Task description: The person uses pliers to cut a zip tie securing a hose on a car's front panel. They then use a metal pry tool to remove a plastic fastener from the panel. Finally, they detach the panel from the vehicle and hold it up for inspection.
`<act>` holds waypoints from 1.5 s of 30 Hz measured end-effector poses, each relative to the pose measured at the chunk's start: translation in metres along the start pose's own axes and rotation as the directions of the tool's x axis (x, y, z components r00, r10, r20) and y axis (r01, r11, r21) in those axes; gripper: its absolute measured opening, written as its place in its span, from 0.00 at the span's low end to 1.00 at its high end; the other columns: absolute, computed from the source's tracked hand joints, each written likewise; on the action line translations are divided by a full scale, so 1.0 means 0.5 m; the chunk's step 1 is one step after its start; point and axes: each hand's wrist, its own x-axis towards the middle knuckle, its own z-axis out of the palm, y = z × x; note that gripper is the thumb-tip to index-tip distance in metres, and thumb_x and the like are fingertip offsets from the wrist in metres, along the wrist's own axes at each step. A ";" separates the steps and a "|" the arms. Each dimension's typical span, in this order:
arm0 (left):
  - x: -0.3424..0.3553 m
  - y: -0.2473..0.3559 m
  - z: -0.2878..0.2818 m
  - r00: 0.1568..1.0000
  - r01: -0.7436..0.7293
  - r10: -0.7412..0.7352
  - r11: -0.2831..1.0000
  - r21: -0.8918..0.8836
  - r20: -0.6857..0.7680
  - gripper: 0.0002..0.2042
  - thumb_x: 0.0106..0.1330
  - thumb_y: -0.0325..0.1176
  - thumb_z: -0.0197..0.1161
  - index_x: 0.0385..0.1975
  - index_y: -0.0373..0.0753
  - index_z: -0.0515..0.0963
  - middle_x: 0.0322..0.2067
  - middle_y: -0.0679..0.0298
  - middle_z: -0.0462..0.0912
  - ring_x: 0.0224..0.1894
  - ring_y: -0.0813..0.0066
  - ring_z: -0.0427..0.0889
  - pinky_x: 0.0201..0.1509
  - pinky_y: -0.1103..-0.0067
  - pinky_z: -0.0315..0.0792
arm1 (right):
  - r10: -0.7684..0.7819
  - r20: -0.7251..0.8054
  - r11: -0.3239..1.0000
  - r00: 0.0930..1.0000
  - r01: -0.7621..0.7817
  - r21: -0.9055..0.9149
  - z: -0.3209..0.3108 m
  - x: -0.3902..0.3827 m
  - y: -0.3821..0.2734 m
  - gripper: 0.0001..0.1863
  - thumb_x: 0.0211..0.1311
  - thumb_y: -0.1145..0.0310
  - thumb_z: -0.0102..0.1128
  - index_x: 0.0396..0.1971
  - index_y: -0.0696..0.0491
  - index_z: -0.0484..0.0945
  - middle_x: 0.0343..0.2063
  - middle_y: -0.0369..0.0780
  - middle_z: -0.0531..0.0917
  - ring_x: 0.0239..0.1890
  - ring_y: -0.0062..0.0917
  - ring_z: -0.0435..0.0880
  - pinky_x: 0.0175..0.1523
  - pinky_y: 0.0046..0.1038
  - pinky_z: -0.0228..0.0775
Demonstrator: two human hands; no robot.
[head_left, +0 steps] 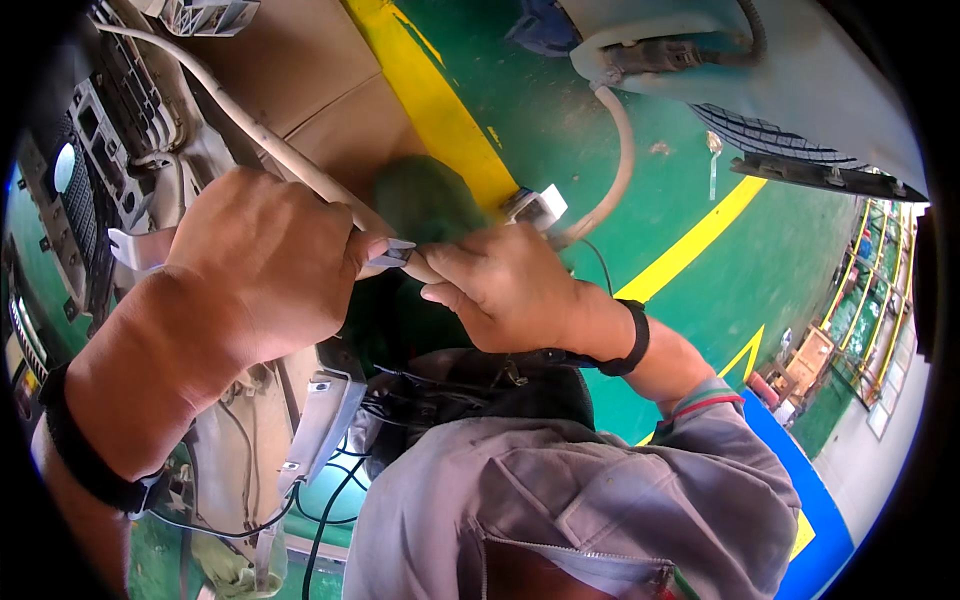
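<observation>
My left hand (240,260) is closed, thumb pressed on a small grey metal piece (390,254). A beige hose (255,135) runs from the upper left down to my fingers. My right hand (515,290) is curled beside it, thumb and index finger on the hose's end by the metal piece; whether these are separate parts is hard to tell. Below my hands are a silver bracket (320,415) and black cables (330,500). A light metal tool or bracket (140,250) shows left of my left hand.
Dark slotted panels (100,140) line the left, beside cardboard (300,70). Another beige hose (618,150) hangs from pale equipment (640,50) at upper right. A white box (540,205) sits near it. Yellow lines (700,235) mark the green floor; yellow railings (860,290) stand far right.
</observation>
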 end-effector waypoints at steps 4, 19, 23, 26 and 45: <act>-0.016 0.006 0.028 0.985 0.153 -0.153 0.988 0.004 0.084 0.16 0.74 0.39 0.60 0.24 0.38 0.84 0.18 0.51 0.82 0.23 0.49 0.83 0.31 0.59 0.76 | -0.011 -0.042 0.994 0.999 0.007 -0.111 0.004 -0.004 -0.010 0.12 0.55 0.70 0.67 0.40 0.56 0.83 0.19 0.43 0.80 0.24 0.40 0.83 0.29 0.40 0.73; 0.002 0.052 0.020 0.878 0.417 -0.394 0.908 -0.030 0.271 0.20 0.77 0.42 0.58 0.25 0.35 0.82 0.23 0.47 0.82 0.28 0.50 0.84 0.33 0.59 0.77 | -0.021 0.035 0.971 0.999 0.028 -0.238 0.013 -0.018 -0.004 0.17 0.55 0.68 0.64 0.41 0.64 0.83 0.20 0.43 0.83 0.24 0.37 0.84 0.30 0.37 0.75; -0.020 0.038 0.048 0.915 0.266 -0.251 0.964 -0.003 0.315 0.20 0.77 0.44 0.57 0.27 0.35 0.82 0.25 0.45 0.83 0.31 0.51 0.86 0.34 0.59 0.78 | -0.042 0.037 0.976 0.998 0.049 -0.212 0.020 -0.021 -0.008 0.16 0.55 0.68 0.64 0.40 0.65 0.83 0.20 0.45 0.83 0.23 0.37 0.84 0.30 0.37 0.76; -0.007 0.034 0.067 0.881 0.407 -0.374 0.911 -0.063 0.289 0.20 0.76 0.44 0.58 0.26 0.35 0.82 0.22 0.45 0.82 0.30 0.49 0.85 0.32 0.60 0.77 | -0.023 0.009 0.971 1.000 0.025 -0.237 0.023 -0.021 0.003 0.17 0.55 0.68 0.64 0.41 0.65 0.83 0.21 0.45 0.83 0.23 0.37 0.84 0.30 0.37 0.76; -0.043 -0.008 0.090 0.998 0.025 -0.015 0.983 -0.182 0.058 0.15 0.76 0.37 0.59 0.30 0.33 0.82 0.21 0.49 0.80 0.26 0.47 0.82 0.27 0.59 0.74 | -0.143 -0.134 0.981 0.981 0.123 -0.149 0.026 -0.017 0.009 0.20 0.45 0.74 0.75 0.41 0.63 0.81 0.19 0.41 0.76 0.20 0.35 0.77 0.23 0.36 0.67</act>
